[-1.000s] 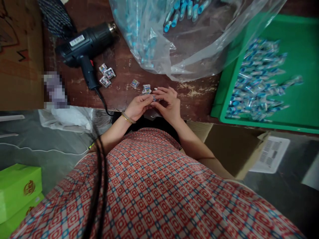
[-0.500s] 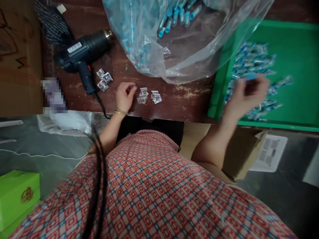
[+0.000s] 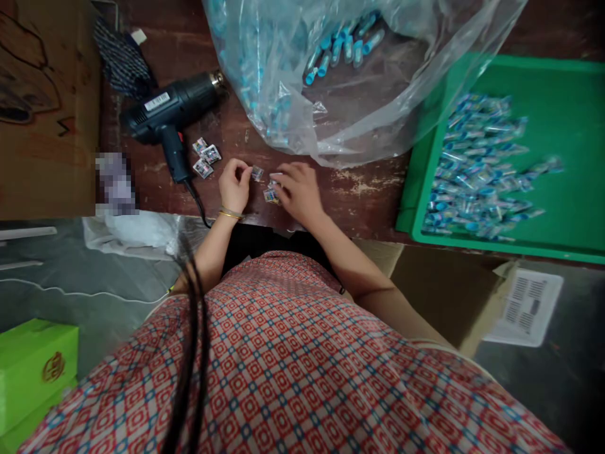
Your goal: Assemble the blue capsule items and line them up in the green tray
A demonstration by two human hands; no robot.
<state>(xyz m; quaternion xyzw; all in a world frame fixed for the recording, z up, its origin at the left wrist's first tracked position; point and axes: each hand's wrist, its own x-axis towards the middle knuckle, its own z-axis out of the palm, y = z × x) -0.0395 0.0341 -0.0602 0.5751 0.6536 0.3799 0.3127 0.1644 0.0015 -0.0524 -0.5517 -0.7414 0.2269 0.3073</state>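
Note:
My left hand (image 3: 235, 186) rests near the table's front edge, thumb and forefinger pinched together. At its fingertips is a small shiny printed plastic piece (image 3: 256, 173), which it appears to grip by one edge. Just to the right, my right hand (image 3: 299, 192) reaches over more small printed pieces (image 3: 271, 196), its fingers curved and apart, the fingertips touching or just above them. Part of that little pile is hidden under the fingers. Left of my left hand lies another group of printed pieces (image 3: 204, 168).
A dark heat gun (image 3: 174, 107) lies at left, its cord running over the front edge. A clear plastic bag (image 3: 293, 120) of blue-capped tubes (image 3: 347, 47) spreads across the back. The green tray (image 3: 576, 208) at right holds many wrapped tubes (image 3: 477, 170). A cardboard box (image 3: 50, 145) stands far left.
My right hand has left the green tray, where it had something blue at its fingers, and moved left to the printed pieces. A printed piece now shows at my left fingertips.

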